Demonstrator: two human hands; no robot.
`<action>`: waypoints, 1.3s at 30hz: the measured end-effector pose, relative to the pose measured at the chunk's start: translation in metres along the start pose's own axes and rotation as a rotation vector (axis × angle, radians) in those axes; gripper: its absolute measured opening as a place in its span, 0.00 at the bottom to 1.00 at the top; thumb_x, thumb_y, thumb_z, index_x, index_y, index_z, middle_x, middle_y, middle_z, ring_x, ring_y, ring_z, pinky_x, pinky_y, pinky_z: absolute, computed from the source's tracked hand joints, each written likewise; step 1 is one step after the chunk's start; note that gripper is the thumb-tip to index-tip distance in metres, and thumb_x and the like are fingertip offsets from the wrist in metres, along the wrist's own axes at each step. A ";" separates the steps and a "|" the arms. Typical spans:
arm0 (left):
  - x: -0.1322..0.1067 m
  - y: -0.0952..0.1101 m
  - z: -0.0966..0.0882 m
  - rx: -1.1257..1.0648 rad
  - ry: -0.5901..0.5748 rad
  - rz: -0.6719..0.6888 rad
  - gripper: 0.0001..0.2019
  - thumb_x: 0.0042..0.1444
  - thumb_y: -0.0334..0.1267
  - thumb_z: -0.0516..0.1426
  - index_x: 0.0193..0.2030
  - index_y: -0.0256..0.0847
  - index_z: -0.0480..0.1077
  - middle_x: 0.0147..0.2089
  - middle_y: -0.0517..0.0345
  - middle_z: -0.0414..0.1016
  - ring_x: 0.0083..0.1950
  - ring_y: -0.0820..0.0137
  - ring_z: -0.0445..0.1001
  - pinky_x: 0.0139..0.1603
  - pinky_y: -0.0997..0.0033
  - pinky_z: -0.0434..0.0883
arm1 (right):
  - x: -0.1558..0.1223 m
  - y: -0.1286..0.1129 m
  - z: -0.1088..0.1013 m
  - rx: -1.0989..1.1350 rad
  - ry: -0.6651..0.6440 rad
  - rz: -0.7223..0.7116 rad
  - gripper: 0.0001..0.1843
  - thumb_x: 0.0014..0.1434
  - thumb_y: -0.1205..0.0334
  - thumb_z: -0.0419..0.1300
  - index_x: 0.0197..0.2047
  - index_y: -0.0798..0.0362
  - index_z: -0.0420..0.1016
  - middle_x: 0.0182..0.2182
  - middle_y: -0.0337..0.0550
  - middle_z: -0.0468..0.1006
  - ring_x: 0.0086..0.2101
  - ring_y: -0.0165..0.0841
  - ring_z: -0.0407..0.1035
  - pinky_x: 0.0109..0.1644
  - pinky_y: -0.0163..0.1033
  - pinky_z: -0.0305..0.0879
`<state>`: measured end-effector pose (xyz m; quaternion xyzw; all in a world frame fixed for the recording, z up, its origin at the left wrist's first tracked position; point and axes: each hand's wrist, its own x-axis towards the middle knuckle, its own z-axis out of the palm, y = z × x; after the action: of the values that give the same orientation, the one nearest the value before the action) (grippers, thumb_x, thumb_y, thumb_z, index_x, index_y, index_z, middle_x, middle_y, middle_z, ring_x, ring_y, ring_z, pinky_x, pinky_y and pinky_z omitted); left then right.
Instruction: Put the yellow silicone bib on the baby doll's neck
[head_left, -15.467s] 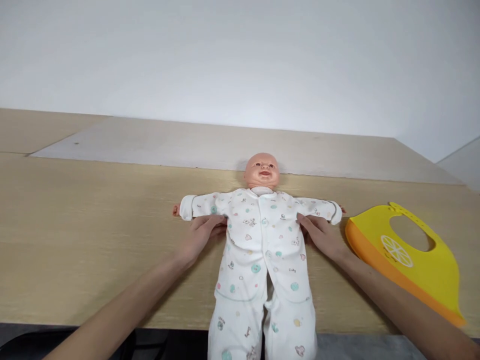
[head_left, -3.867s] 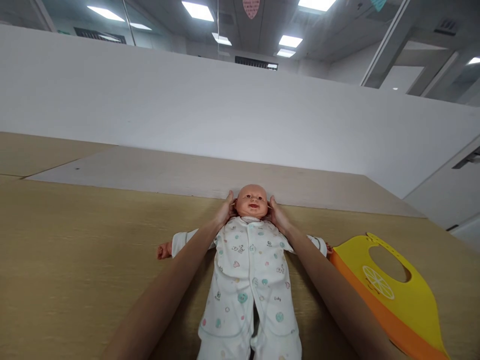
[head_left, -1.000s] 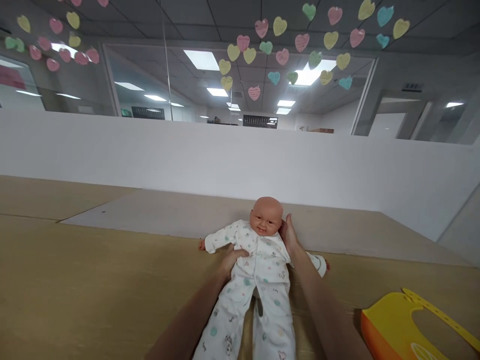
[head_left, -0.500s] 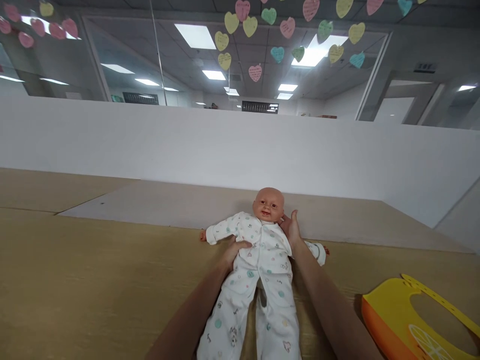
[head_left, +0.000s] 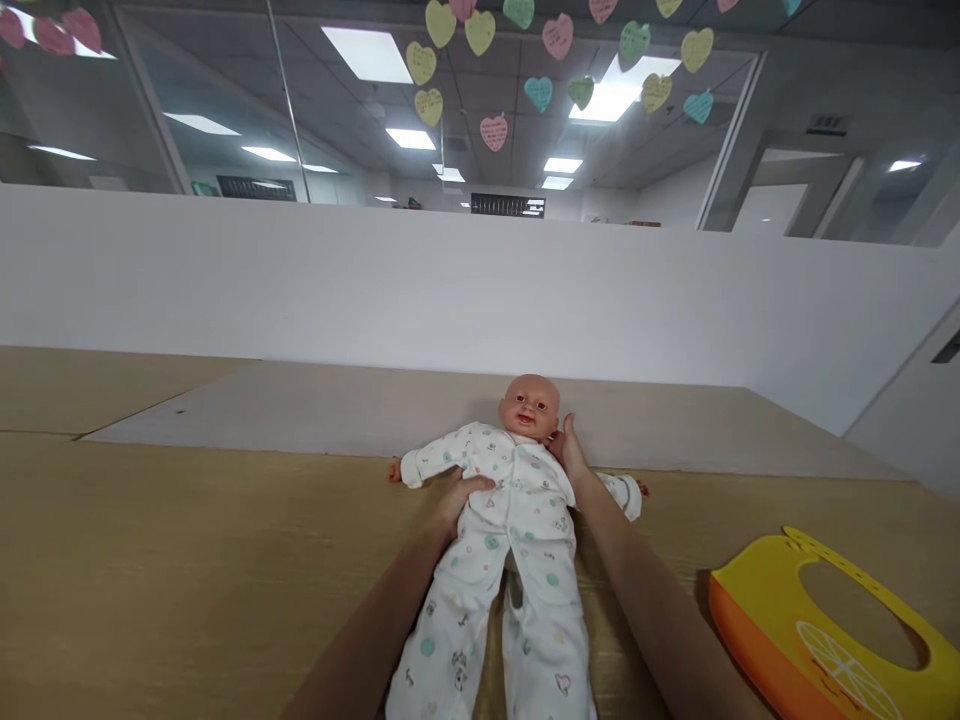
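Note:
A baby doll (head_left: 517, 500) in a white printed sleepsuit lies on the wooden table (head_left: 187, 560), its upper body raised a little and its head toward the wall. My left hand (head_left: 459, 496) grips the doll's side under its arm, thumb over the chest. My right hand (head_left: 568, 455) reaches behind the doll's neck and shoulder; only the thumb and the edge of the palm show, the fingers are hidden behind the doll. Both forearms run along the doll's legs.
A yellow and orange silicone bib (head_left: 832, 625) lies at the right on the table. A white partition wall (head_left: 450, 290) stands behind the table. Paper hearts (head_left: 525, 60) hang from the ceiling above.
The doll's head and chest have settled slightly lower and to the left; both hands stay on it. The view has shifted a little, bringing the bib closer in.

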<state>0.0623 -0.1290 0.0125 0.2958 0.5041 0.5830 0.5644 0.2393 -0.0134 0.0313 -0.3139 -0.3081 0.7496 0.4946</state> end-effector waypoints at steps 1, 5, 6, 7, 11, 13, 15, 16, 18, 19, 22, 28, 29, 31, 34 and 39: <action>0.000 -0.001 0.000 -0.031 -0.033 -0.001 0.19 0.39 0.28 0.62 0.41 0.40 0.67 0.37 0.55 0.75 0.36 0.63 0.76 0.35 0.66 0.74 | -0.001 -0.001 0.000 -0.026 0.001 0.015 0.41 0.62 0.33 0.31 0.60 0.56 0.59 0.30 0.50 0.79 0.30 0.39 0.76 0.41 0.47 0.72; 0.006 -0.005 -0.003 -0.043 -0.076 -0.016 0.21 0.38 0.30 0.63 0.43 0.40 0.66 0.36 0.55 0.75 0.35 0.63 0.75 0.37 0.64 0.73 | -0.007 -0.005 0.004 -0.054 -0.016 0.032 0.39 0.62 0.34 0.29 0.62 0.53 0.57 0.33 0.51 0.79 0.33 0.39 0.77 0.42 0.47 0.72; 0.007 -0.007 -0.004 -0.032 -0.072 -0.013 0.21 0.38 0.30 0.63 0.43 0.41 0.66 0.36 0.55 0.75 0.35 0.63 0.75 0.38 0.63 0.73 | -0.008 -0.006 0.005 -0.054 -0.011 0.033 0.39 0.63 0.35 0.30 0.61 0.53 0.57 0.33 0.50 0.79 0.34 0.39 0.77 0.42 0.46 0.72; 0.008 -0.008 -0.005 -0.026 -0.071 -0.007 0.21 0.38 0.30 0.63 0.43 0.41 0.66 0.37 0.55 0.75 0.35 0.63 0.75 0.39 0.63 0.73 | -0.008 -0.006 0.005 -0.055 0.000 0.037 0.38 0.63 0.36 0.30 0.61 0.53 0.57 0.33 0.50 0.79 0.34 0.38 0.77 0.42 0.44 0.72; 0.009 -0.009 -0.006 -0.023 -0.054 0.004 0.22 0.38 0.30 0.62 0.43 0.42 0.66 0.38 0.56 0.75 0.37 0.62 0.76 0.37 0.65 0.73 | -0.008 -0.005 0.004 -0.048 0.004 0.061 0.38 0.63 0.36 0.32 0.62 0.54 0.56 0.33 0.50 0.79 0.33 0.38 0.76 0.40 0.43 0.71; 0.009 -0.008 -0.005 -0.020 -0.054 0.003 0.21 0.38 0.30 0.62 0.43 0.42 0.66 0.37 0.56 0.75 0.36 0.63 0.76 0.36 0.66 0.73 | -0.008 -0.005 0.002 -0.048 -0.021 0.057 0.38 0.63 0.36 0.32 0.63 0.52 0.55 0.34 0.49 0.79 0.32 0.38 0.76 0.40 0.45 0.71; 0.008 -0.007 -0.005 -0.023 -0.071 0.001 0.21 0.37 0.30 0.62 0.43 0.41 0.66 0.38 0.56 0.76 0.37 0.63 0.76 0.37 0.66 0.73 | -0.009 -0.004 0.001 -0.055 -0.040 0.044 0.37 0.63 0.36 0.32 0.64 0.50 0.53 0.34 0.48 0.79 0.32 0.38 0.76 0.41 0.46 0.71; 0.007 -0.006 -0.004 -0.029 -0.081 -0.002 0.22 0.37 0.30 0.62 0.43 0.41 0.66 0.39 0.55 0.76 0.37 0.63 0.76 0.38 0.66 0.73 | -0.010 -0.004 0.001 -0.059 -0.044 0.037 0.37 0.63 0.36 0.31 0.65 0.49 0.52 0.34 0.48 0.79 0.32 0.39 0.76 0.41 0.47 0.71; 0.007 -0.005 -0.004 -0.037 -0.092 -0.014 0.23 0.37 0.31 0.62 0.44 0.40 0.66 0.40 0.54 0.75 0.38 0.62 0.76 0.39 0.65 0.73 | -0.010 -0.004 0.000 -0.069 -0.046 0.030 0.36 0.63 0.36 0.32 0.66 0.47 0.51 0.34 0.48 0.79 0.33 0.39 0.76 0.42 0.48 0.71; 0.006 -0.005 -0.004 -0.034 -0.087 -0.022 0.23 0.37 0.31 0.63 0.44 0.40 0.67 0.40 0.54 0.75 0.38 0.62 0.76 0.40 0.64 0.73 | -0.009 -0.003 0.000 -0.073 -0.046 0.033 0.37 0.63 0.36 0.32 0.66 0.47 0.51 0.34 0.48 0.79 0.34 0.39 0.76 0.42 0.49 0.71; 0.005 -0.003 -0.004 -0.021 -0.069 -0.044 0.23 0.37 0.31 0.64 0.43 0.40 0.67 0.40 0.54 0.76 0.39 0.61 0.76 0.41 0.63 0.73 | -0.007 -0.002 -0.001 -0.065 -0.053 0.030 0.37 0.63 0.35 0.33 0.67 0.47 0.50 0.35 0.48 0.79 0.34 0.40 0.76 0.43 0.50 0.71; 0.003 -0.001 -0.002 0.008 -0.057 -0.033 0.22 0.36 0.34 0.66 0.42 0.41 0.69 0.39 0.53 0.77 0.41 0.57 0.77 0.42 0.60 0.74 | -0.007 0.000 -0.003 -0.096 -0.037 0.038 0.37 0.63 0.35 0.34 0.67 0.46 0.49 0.33 0.48 0.79 0.34 0.41 0.76 0.44 0.52 0.70; 0.003 -0.001 -0.002 0.021 -0.049 -0.031 0.22 0.36 0.34 0.66 0.41 0.40 0.69 0.39 0.53 0.77 0.41 0.57 0.77 0.42 0.60 0.74 | -0.007 -0.001 -0.002 -0.097 -0.035 0.040 0.36 0.63 0.35 0.35 0.67 0.46 0.49 0.33 0.48 0.79 0.33 0.41 0.76 0.44 0.52 0.70; 0.003 -0.001 -0.002 0.026 -0.054 -0.037 0.21 0.36 0.34 0.66 0.41 0.40 0.69 0.38 0.53 0.77 0.41 0.57 0.77 0.42 0.60 0.74 | -0.007 -0.001 0.000 -0.082 -0.035 0.039 0.36 0.63 0.35 0.35 0.66 0.47 0.52 0.34 0.49 0.79 0.34 0.41 0.76 0.44 0.51 0.69; 0.006 -0.004 -0.004 -0.008 -0.090 -0.038 0.23 0.35 0.33 0.65 0.42 0.40 0.68 0.38 0.53 0.77 0.39 0.59 0.77 0.41 0.61 0.73 | -0.001 -0.001 0.002 -0.035 0.021 0.039 0.36 0.64 0.36 0.36 0.62 0.53 0.58 0.34 0.50 0.79 0.34 0.39 0.75 0.44 0.46 0.70; 0.007 -0.005 -0.004 -0.052 -0.079 -0.020 0.26 0.35 0.30 0.63 0.46 0.40 0.67 0.42 0.53 0.76 0.40 0.61 0.76 0.40 0.64 0.73 | 0.006 0.002 -0.002 -0.045 0.084 0.066 0.37 0.63 0.35 0.37 0.50 0.60 0.68 0.30 0.51 0.78 0.31 0.37 0.73 0.39 0.40 0.69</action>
<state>0.0588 -0.1241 0.0048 0.2989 0.4690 0.5781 0.5971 0.2374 -0.0086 0.0276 -0.3662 -0.2933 0.7445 0.4749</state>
